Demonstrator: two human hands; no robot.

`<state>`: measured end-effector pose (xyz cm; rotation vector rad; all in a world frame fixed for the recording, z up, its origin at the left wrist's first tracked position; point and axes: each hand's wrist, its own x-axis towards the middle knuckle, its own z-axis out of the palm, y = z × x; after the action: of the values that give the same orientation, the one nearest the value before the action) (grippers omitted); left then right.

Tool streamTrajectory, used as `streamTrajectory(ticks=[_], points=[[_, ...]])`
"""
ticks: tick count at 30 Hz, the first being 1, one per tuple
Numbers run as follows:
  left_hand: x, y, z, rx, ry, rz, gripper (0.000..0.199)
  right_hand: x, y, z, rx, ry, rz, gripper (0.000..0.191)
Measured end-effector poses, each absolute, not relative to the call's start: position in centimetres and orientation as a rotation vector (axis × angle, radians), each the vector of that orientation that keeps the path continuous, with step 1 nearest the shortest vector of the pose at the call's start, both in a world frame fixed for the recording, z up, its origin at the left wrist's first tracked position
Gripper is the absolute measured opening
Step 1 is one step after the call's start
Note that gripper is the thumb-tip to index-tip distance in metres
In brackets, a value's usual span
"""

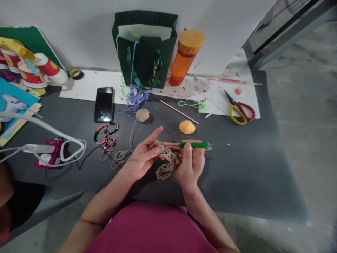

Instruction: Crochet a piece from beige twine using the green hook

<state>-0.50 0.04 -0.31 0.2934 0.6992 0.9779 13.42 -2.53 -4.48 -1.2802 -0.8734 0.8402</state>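
A crocheted twine motif (165,164) sits between both hands, above the table (237,186). Right hand (191,163) pinches a green-handled crochet hook (194,144) between thumb and fingers. Left hand (142,158) has its fingers part spread and forefinger raised; its hold on the motif is partly hidden. Twine runs from a twine ball (142,115) to a slack twine coil (119,158) on the table. Risks: a loosened left-hand hold could let the motif slip off the hook; the coil, near a beaded bracelet (105,135), could snag there and jerk the twine tight.
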Motion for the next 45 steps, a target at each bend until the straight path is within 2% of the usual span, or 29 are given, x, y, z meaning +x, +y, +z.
streamTrajectory(ticks=[15,26,37,45], points=[[-0.5,-0.1,-0.6,0.316,0.683,0.935,0.046,12.9,-1.6,-3.5,-1.158,-0.614,1.137,0.022],[-0.2,-0.2,-0.3,0.401,0.810,1.040,0.053,12.9,-1.4,-3.1,-1.152,-0.587,1.135,0.023],[-0.7,-0.1,-0.4,0.352,0.750,0.927,0.056,13.7,-2.0,-3.8,-1.198,-0.688,1.111,0.023],[-0.7,-0.1,-0.8,0.358,0.726,0.956,0.052,13.6,-1.7,-3.4,-1.139,-0.666,1.141,0.023]])
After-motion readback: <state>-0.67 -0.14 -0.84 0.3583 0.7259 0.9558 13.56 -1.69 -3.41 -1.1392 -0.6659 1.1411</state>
